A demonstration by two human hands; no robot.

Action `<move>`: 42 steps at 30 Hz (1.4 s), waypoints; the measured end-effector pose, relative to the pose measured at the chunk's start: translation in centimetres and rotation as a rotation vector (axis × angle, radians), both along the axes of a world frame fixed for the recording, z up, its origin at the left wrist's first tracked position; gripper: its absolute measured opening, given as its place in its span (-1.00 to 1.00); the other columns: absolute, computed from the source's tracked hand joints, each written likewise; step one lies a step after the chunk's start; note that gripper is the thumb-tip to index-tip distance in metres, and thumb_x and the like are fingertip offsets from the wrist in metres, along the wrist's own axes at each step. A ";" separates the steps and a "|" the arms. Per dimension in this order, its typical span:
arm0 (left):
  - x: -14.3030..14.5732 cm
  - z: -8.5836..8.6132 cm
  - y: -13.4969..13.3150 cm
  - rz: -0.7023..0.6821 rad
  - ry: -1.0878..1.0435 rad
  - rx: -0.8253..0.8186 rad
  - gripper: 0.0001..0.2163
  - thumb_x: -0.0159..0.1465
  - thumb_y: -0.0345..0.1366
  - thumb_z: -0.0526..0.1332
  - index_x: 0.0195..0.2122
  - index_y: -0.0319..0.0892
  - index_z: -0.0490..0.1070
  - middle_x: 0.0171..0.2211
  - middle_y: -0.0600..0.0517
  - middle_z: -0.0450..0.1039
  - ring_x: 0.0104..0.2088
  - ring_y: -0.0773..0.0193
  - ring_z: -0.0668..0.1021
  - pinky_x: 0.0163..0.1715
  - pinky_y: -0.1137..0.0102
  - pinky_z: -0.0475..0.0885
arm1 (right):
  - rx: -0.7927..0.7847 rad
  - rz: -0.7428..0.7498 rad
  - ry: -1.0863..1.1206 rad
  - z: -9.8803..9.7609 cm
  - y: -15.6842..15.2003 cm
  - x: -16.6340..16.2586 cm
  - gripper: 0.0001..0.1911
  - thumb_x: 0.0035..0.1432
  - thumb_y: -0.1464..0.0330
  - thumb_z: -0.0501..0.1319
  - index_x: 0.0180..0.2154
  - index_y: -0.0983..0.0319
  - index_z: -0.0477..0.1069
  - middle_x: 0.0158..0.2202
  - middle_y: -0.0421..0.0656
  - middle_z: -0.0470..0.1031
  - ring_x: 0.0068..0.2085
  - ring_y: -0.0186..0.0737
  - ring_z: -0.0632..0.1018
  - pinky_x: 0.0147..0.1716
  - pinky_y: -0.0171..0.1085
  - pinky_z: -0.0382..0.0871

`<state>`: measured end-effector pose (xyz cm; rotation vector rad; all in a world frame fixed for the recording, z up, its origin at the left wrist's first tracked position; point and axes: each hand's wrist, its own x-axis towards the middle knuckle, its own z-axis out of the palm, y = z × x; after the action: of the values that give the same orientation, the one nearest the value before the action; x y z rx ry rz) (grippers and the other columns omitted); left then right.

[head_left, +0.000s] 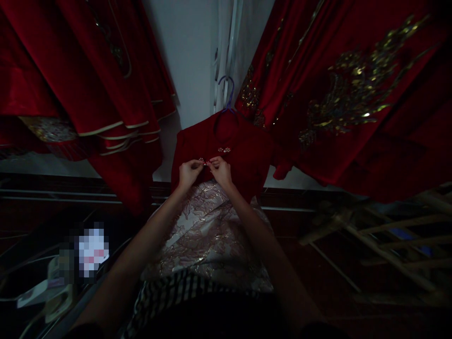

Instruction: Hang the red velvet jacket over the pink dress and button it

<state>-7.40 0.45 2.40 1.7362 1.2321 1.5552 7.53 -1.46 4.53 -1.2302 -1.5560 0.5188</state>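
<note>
A red garment [254,150] hangs in front of me on a purple hanger [229,92]. On its chest sits a pale, beaded frog fastener [224,150]. Just below it, both hands meet at a second small beaded fastener [201,160], mostly covered by fingers. My left hand [189,173] pinches its left side between thumb and fingertips. From the right, my right hand [221,170] pinches the other side, its fingertips almost touching the left ones. In the dim light, whether the two halves are joined cannot be made out.
Red garments [116,84] hang at the left, and a red garment with gold sequins [356,89] at the right. Shiny patterned fabric [208,226] lies beneath my forearms. A wooden frame [388,240] stands lower right; a power strip [60,301] and cables lie lower left.
</note>
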 end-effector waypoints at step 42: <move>0.3 3.6 -7.0 0.168 0.518 0.180 -0.89 0.18 -0.27 0.16 -0.28 -0.15 0.30 -0.27 -0.02 0.39 -0.21 0.19 0.45 -0.12 0.29 0.36 | -0.157 0.241 -0.030 1.7 -10.1 9.6 -0.71 -0.10 0.36 0.27 -0.26 0.22 0.30 -0.39 -0.26 0.39 -0.46 -0.40 0.38 -0.50 -0.40 0.23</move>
<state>-7.10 -6.59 5.99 2.3023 1.5505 1.3825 17.11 -11.56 6.26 -1.1773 -1.7266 0.7945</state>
